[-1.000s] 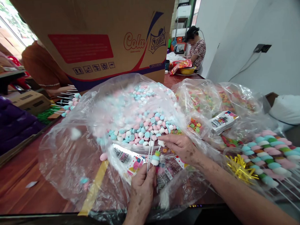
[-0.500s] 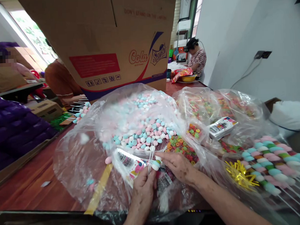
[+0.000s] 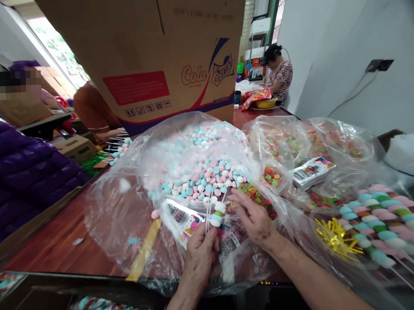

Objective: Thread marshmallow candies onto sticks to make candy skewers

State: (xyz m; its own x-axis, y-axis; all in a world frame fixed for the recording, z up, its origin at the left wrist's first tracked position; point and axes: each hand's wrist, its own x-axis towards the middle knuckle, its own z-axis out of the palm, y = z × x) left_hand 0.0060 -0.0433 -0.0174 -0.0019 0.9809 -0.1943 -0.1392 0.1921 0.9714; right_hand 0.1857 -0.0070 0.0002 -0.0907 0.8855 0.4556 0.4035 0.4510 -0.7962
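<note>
My left hand [image 3: 199, 248] is closed around a small bundle of thin white sticks [image 3: 209, 209] that point up. One stick carries a few threaded candies [image 3: 217, 214], white, blue and green. My right hand [image 3: 251, 215] hovers just right of that stick with fingers partly spread over the ring candies [image 3: 255, 195]. Behind both hands a clear plastic bag [image 3: 133, 199] holds a heap of pink, blue and white marshmallows [image 3: 206, 180].
A big cardboard box [image 3: 154, 52] stands behind the bag. Finished candy skewers [image 3: 381, 216] and gold ribbon [image 3: 336, 236] lie at right, printed packets [image 3: 312, 171] further back. Purple bags [image 3: 19, 177] sit at left. Other people work at the far left and far right.
The stick has gained a white candy on top. My right hand has left the stick tip and opened over the ring candies. The view shifted slightly.
</note>
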